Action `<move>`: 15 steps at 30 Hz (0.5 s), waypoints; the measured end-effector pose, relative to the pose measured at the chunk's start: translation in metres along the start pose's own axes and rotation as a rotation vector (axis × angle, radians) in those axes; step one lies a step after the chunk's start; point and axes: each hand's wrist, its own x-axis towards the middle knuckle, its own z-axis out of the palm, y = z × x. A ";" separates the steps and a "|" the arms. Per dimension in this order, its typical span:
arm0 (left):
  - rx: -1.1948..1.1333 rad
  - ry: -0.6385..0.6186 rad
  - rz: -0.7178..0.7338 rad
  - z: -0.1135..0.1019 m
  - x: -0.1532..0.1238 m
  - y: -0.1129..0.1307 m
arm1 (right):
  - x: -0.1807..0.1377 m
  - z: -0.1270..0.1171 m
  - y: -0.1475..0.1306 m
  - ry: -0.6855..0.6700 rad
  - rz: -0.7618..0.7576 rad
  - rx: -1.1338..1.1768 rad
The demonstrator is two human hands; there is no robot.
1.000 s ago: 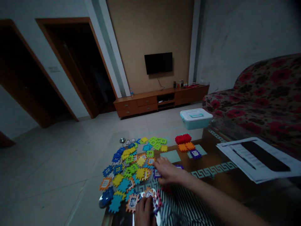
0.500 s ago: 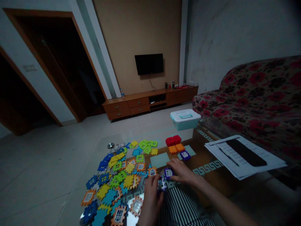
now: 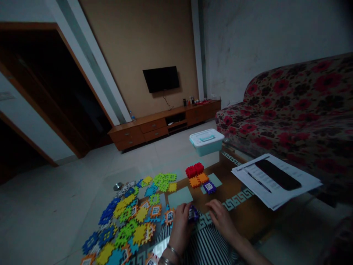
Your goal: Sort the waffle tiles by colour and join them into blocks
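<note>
My left hand is closed on a purple interlocking block with a white window panel, just above the near edge of the glass table. Its fingers partly cover the block. To the right, my right hand hovers apart from it, fingers loosely bent and nothing seen between them. Beyond the hands lies another purple window block. It sits beside orange blocks and a row of red blocks. An orange window block lies just left of my left hand.
Many loose yellow, green and blue interlocking blocks spread over the table's left side. A lidded teal box stands at the far side. Papers with a pen and a black flat object lie at right, near the floral sofa.
My right hand has let go of the purple block and drawn away to the right. The left hand now has the block. The head view has shifted right.
</note>
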 end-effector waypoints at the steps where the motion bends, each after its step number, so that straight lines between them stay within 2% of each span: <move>1: -0.003 0.020 -0.020 0.001 -0.002 -0.001 | 0.000 0.000 0.002 0.020 0.006 0.022; 5: -0.054 0.081 -0.119 0.012 -0.008 -0.006 | 0.003 0.002 0.018 0.183 0.065 0.023; 7: -0.080 0.077 -0.158 0.020 -0.004 -0.009 | 0.009 0.003 0.030 0.295 0.123 -0.024; 9: -0.083 0.092 -0.193 0.028 0.005 -0.009 | 0.019 0.002 0.042 0.347 0.161 -0.068; 15: -0.156 0.120 -0.177 0.036 0.042 0.012 | 0.055 -0.002 0.059 0.210 0.196 -0.188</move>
